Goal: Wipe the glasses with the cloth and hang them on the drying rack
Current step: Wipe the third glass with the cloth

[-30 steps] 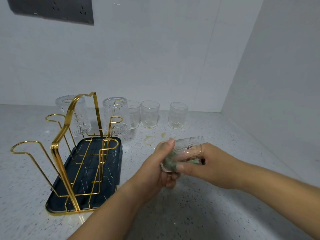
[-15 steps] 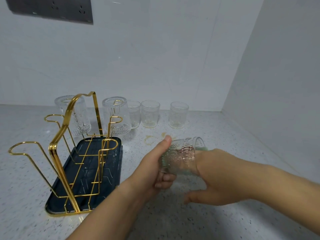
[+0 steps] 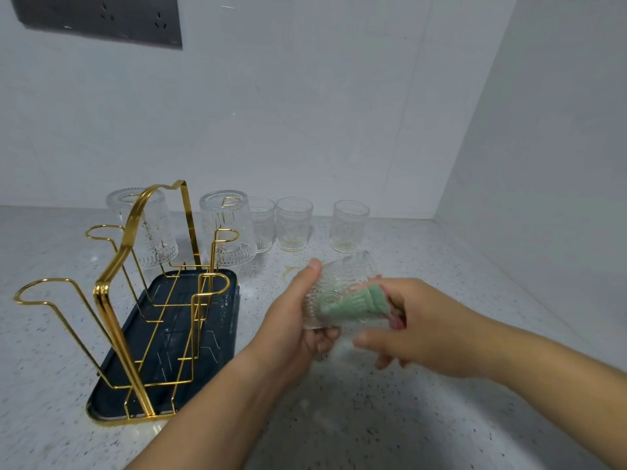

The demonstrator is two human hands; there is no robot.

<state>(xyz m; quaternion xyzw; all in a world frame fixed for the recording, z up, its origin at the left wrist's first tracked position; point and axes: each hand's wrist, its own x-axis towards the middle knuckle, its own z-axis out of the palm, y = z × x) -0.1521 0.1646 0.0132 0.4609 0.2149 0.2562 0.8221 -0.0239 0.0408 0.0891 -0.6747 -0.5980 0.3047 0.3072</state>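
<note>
Just right of the drying rack (image 3: 135,300), above the table (image 3: 339,418), the left hand (image 3: 291,330) curls its fingers round the embossed glass (image 3: 334,290); the right hand (image 3: 417,327) pinches the soft green cloth (image 3: 356,301) stuffed inside. The glass is probably light, rigid and brittle: grip its ribbed wall.

Gripping a patterned glass (image 3: 327,283) sideways over the speckled counter (image 3: 373,418) in the left hand (image 3: 288,329), a green cloth (image 3: 356,302) pushed into its mouth by the right hand (image 3: 424,329). Left of that, a gold wire drying rack (image 3: 126,239) on a dark tray (image 3: 220,334), bearing two upturned glasses (image 3: 149,232) (image 3: 234,232); behind, three upright glasses (image 3: 293,223).
</note>
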